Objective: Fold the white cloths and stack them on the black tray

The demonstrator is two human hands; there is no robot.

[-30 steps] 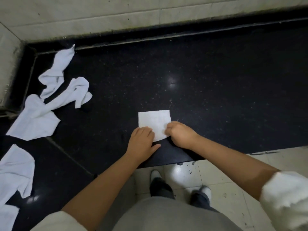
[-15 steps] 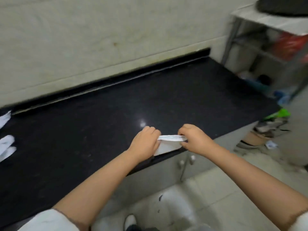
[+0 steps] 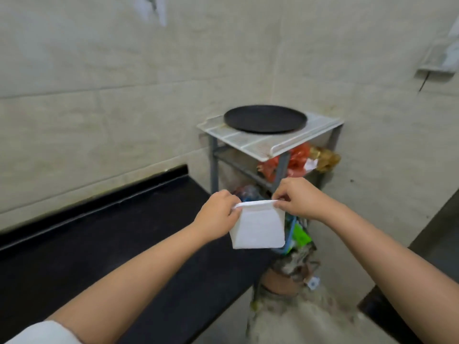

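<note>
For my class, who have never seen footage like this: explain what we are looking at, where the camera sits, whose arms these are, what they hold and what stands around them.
There is no machine here. A person wears a camera on the head, looking forward and down, so the two bare arms reaching in from the bottom are the wearer's own. The left hand and right hand each pinch a top corner of a folded white cloth, which hangs in the air between them, touching nothing else. Lower left runs a black counter against a tiled wall. Beyond the hands stands a metal rack; on its white top lies a round black tray, with nothing on it yet. Coloured bags fill the rack's lower shelves.
</note>
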